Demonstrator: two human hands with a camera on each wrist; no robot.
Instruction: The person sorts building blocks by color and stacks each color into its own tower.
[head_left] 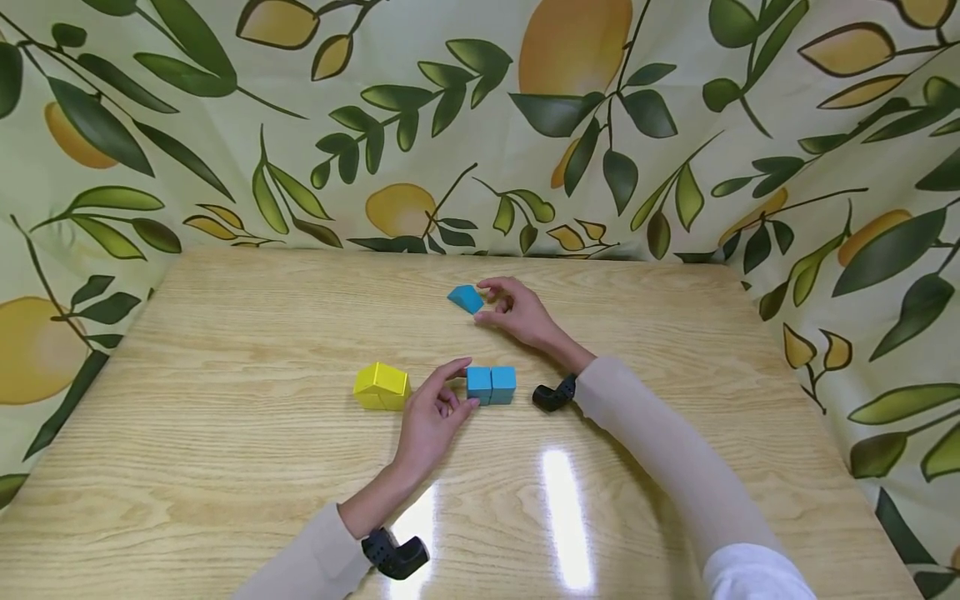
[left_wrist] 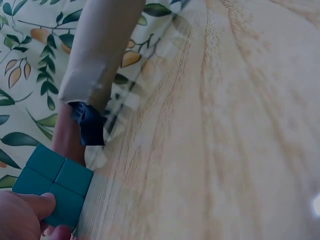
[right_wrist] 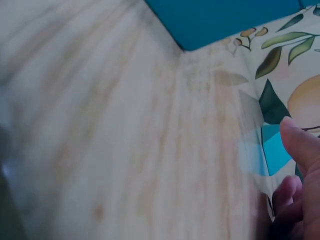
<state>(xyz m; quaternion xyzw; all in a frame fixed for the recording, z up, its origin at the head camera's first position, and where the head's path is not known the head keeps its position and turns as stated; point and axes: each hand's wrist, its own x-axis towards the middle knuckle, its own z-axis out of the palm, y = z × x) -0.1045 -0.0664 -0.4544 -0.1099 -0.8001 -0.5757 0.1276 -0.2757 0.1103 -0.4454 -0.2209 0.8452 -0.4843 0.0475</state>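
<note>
In the head view, a stack of blue cube blocks (head_left: pixel 491 385) stands near the middle of the wooden table. My left hand (head_left: pixel 429 421) pinches its left side, index finger behind and thumb in front. Seen from the left wrist, the thumb (left_wrist: pixel 42 202) lies across the front faces of the blue cubes (left_wrist: pixel 70 177). Farther back is a blue wedge-shaped block (head_left: pixel 467 298). My right hand (head_left: pixel 517 312) has its thumb and index finger spread at the wedge's right end. From the right wrist, the thumb (right_wrist: pixel 300 142) overlaps the blue wedge (right_wrist: pixel 275 152).
Left of my left hand sits a group of yellow blocks (head_left: pixel 381 386) with an angled top. The wooden table (head_left: pixel 247 467) ends at the back and sides against a leaf-and-fruit patterned cloth (head_left: pixel 420 167). A black wrist device (head_left: pixel 393 554) is on each arm.
</note>
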